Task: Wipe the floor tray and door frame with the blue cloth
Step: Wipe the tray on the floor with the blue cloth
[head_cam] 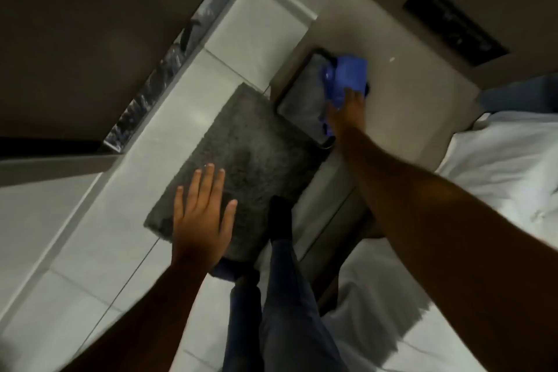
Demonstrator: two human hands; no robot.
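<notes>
The blue cloth (347, 75) is bunched in my right hand (347, 109), which reaches far forward and presses it at the right end of a dark rectangular floor tray (299, 100). The tray lies on the floor against a beige panel (401, 106). My left hand (202, 214) hovers flat with fingers spread over a grey shaggy mat (256, 154), holding nothing. A dark brown door or frame (90, 54) fills the upper left.
White floor tiles (241, 30) run between the dark door and the mat. White bedding (507, 166) lies at the right. My legs in dark trousers (283, 311) and a black sock (279, 214) stand at the mat's near edge. A dark vent (456, 24) sits upper right.
</notes>
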